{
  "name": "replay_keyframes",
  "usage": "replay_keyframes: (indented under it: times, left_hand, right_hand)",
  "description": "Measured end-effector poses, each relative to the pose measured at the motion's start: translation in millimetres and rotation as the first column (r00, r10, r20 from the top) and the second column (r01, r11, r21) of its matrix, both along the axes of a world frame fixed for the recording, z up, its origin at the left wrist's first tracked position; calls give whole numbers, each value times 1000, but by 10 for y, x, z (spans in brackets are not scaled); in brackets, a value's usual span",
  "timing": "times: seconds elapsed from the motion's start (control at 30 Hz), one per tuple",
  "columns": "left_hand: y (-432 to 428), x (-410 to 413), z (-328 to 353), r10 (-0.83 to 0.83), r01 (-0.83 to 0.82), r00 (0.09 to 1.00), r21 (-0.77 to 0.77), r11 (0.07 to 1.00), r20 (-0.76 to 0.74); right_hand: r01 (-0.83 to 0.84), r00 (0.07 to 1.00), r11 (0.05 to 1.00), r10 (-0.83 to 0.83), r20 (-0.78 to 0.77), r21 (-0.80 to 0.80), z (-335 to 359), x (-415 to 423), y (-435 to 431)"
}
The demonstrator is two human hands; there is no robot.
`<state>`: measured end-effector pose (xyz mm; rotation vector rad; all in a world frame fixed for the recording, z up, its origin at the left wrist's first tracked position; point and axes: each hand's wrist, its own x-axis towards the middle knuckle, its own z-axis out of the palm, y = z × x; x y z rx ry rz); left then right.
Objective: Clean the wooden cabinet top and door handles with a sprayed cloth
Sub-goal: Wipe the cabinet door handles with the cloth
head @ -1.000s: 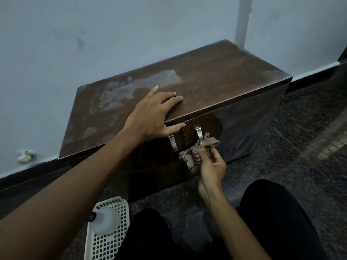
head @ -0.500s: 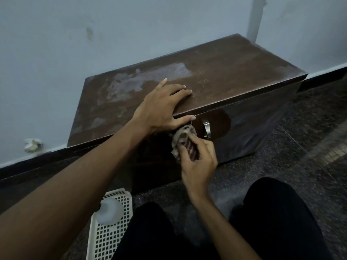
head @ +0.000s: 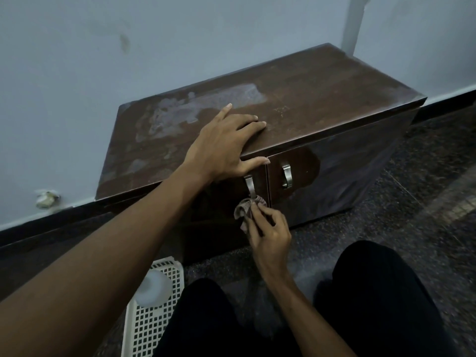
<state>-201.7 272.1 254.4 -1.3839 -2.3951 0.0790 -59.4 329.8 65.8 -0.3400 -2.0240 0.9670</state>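
A low dark wooden cabinet stands against the wall, its top marked with pale dusty patches. My left hand lies flat on the top's front edge, thumb hanging over the door. Two metal handles sit on the doors: the left handle and the right handle. My right hand pinches a crumpled striped cloth against the lower end of the left handle.
A white perforated plastic basket lies on the dark speckled floor at my lower left, with a whitish bottle in it. My knees in black trousers fill the bottom of the view. A pale wall backs the cabinet.
My right hand with the cloth went from the right handle to the left one, then slid down to that handle's lower end. My left hand stayed on the cabinet top.
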Motion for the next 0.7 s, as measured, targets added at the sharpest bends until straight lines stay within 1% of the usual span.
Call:
replay_keyframes:
  times: [0.1, 0.17, 0.23, 0.3, 0.4, 0.47, 0.53, 0.63, 0.7]
  left_hand:
    - [-6, -12, -12, 0, 0, 1000, 10, 1000, 4]
    - [-1, -15, -9, -1, 0, 1000, 13, 1000, 9]
    - [-1, -11, -12, 0, 0, 1000, 15, 1000, 24]
    - [1, -15, -14, 1, -3, 999, 30, 1000, 51]
    - [7, -25, -20, -4, 0, 997, 56, 998, 72]
    - [3, -25, -19, -14, 7, 996, 73, 997, 88]
    - [3, -24, -7, -19, 11, 995, 84, 996, 98]
    - [5, -21, -7, -18, 9, 995, 83, 997, 98]
    - [8, -14, -11, -12, 4, 996, 85, 996, 93]
  right_hand:
    - [-8, 996, 997, 1, -94, -78, 73, -1, -14]
    - [-14, 985, 995, -3, -171, -100, 181, 35, -27]
    - [-4, 974, 995, -19, -228, -100, 326, 31, -43]
    - [10, 964, 998, -28, -264, -67, 508, -3, -31]
    - [48, 971, 999, -50, -235, -17, 694, -80, 56]
    - [27, 983, 1000, -28, -184, -3, 710, -105, 103]
    - [4, 983, 1000, -7, -184, -15, 648, -113, 120]
    - [-8, 980, 989, -22, -197, -146, 528, -124, 108]
    - [-17, 987, 962, -28, -158, -273, 481, -120, 112]
